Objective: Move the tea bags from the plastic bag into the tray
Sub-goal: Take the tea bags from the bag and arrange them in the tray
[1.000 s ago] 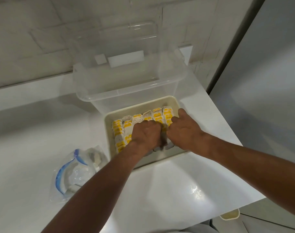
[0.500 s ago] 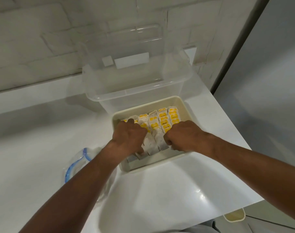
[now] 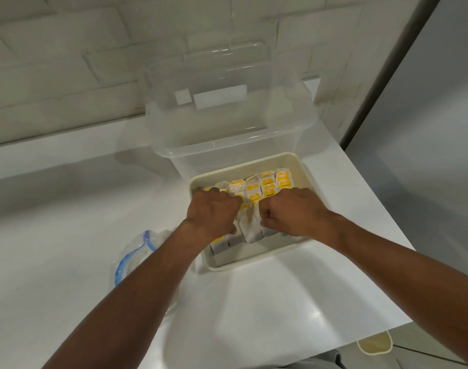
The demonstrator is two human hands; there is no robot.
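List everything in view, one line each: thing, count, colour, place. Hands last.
tea bags: many, white and yellow, in rows in tray
tray: one, cream, on counter
plastic bag: one, clear, blue zip, left of tray
bin: one, clear, behind tray
counter: one, white, underneath everything
small container: one, cream, below counter's right corner
hands: left hand and right hand, in tray, gripping tea bags

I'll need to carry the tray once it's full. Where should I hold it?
Probably by the left and right rims of the tray, one hand from each side, fingers under the lip. The clear bin stands close behind its far wall and tea bags take up most of the inside, so the sides look freest.
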